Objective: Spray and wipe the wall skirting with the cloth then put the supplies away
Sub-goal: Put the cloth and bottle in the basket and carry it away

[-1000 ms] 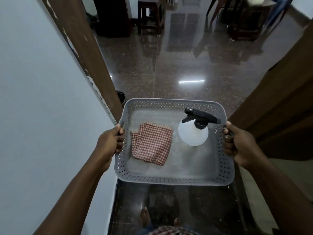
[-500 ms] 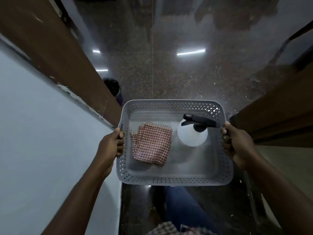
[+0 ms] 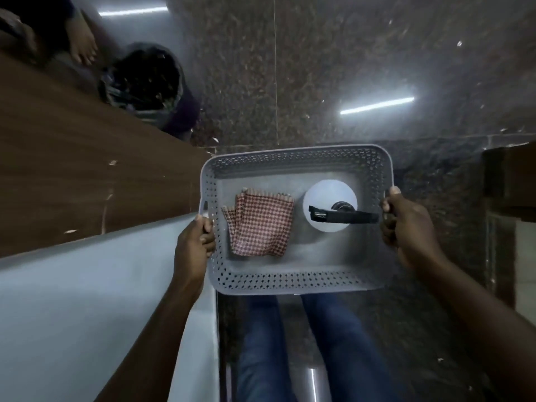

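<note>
A grey perforated plastic basket [image 3: 295,281] hangs above the dark floor, carried level between both hands. My left hand [image 3: 195,247] grips its left rim and my right hand [image 3: 404,227] grips its right rim. Inside, on the left, lies a folded red-and-white checked cloth [image 3: 261,224]. To its right stands a white spray bottle [image 3: 330,210] with a black trigger head, seen from straight above. The dark skirting [image 3: 222,338] runs along the foot of the pale wall [image 3: 72,300] at the lower left.
A brown wooden door frame [image 3: 87,175] crosses the left side. A dark bin [image 3: 145,79] stands on the floor beyond it, near another person's bare foot [image 3: 82,47]. My legs in blue jeans [image 3: 290,349] are below the basket. Brown wood [image 3: 510,181] juts in at right.
The view has tilted much further down, so the far room is gone and my legs show. The basket is still held at both sides, with cloth and bottle in the same places.
</note>
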